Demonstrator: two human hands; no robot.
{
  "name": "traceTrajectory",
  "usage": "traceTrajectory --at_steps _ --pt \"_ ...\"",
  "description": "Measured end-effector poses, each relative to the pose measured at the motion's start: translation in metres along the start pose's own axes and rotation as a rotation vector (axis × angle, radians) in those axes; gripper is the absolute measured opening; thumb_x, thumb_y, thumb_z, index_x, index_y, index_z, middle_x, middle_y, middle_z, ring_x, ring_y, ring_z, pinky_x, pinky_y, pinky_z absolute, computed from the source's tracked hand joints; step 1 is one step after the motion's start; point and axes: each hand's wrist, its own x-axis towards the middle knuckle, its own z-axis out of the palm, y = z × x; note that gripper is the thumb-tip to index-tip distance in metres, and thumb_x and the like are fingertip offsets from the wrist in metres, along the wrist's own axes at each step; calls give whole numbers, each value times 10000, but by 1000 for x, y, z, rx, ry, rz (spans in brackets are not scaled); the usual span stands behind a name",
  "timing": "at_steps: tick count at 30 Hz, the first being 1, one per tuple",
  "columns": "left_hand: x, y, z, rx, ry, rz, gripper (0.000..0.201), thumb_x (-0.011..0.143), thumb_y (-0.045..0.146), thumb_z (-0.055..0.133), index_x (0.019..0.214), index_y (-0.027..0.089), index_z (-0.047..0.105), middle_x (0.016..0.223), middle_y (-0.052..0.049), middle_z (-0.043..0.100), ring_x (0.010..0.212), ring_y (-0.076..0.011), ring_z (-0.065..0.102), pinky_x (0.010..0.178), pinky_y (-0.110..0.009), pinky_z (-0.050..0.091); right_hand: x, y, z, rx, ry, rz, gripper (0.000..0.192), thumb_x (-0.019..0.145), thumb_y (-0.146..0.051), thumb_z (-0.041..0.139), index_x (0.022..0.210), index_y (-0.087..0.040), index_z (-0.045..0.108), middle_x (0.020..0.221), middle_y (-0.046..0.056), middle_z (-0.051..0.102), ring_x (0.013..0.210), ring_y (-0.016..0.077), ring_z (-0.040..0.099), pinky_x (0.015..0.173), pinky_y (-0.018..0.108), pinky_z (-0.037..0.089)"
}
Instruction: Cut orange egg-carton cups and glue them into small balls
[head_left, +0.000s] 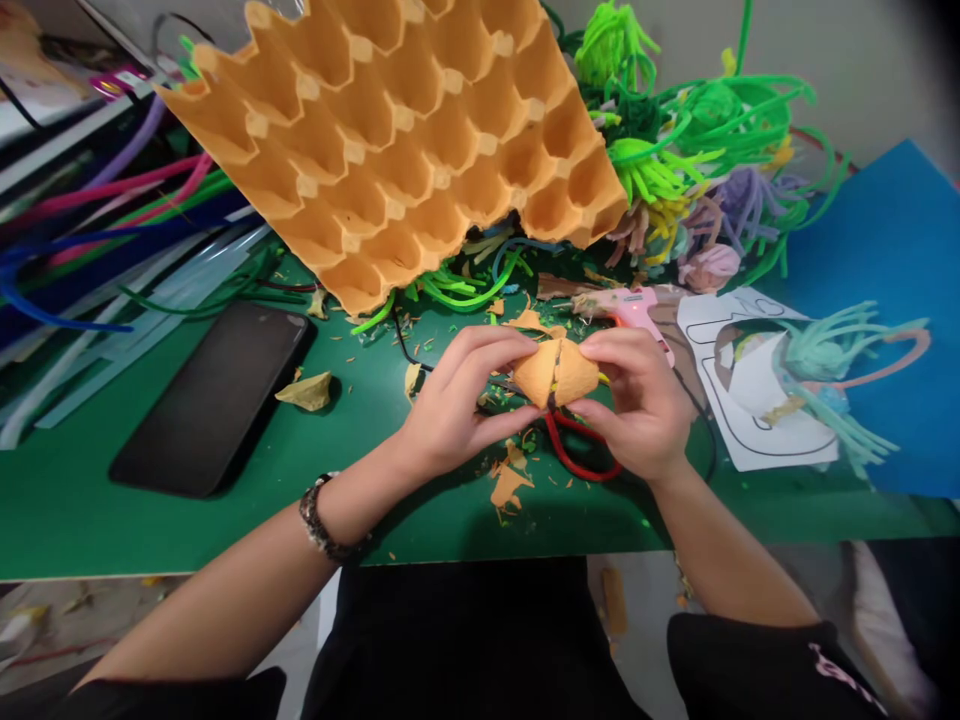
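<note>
Between my hands are two orange egg-carton pieces, brought together edge to edge with a narrow dark gap down the middle. My left hand [454,400] pinches the left egg-carton piece [535,372] between thumb and fingers. The right egg-carton piece [577,376] is in the pinch of my right hand [646,405]. Just below them, the red handle [581,465] of what looks like scissors lies on the green table [420,520], its blades hidden. Torn carton scraps [510,487] lie by it. Behind my right hand rests a pink glue gun [639,312].
A large egg tray [405,130] leans at the back. A black phone [214,400] and a carton scrap [306,391] lie left. Pipe cleaners [720,110] crowd the back right, beside a white paper cutout [739,420] and blue sheet [892,260]. Plastic-wrapped strips [150,340] lie far left.
</note>
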Motion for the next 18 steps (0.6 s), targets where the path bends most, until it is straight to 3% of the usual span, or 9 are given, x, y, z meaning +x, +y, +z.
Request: traceTrajectory --at_steps 18 --pt "0 -1 -1 -35 -6 -1 410 795 337 685 1150 207 526 1022 -55 620 937 -174 603 750 -301 542 -1 -1 1 -9 -12 -21 402 793 -363 669 1180 -355 560 1061 30 570 990 201 560 832 402 520"
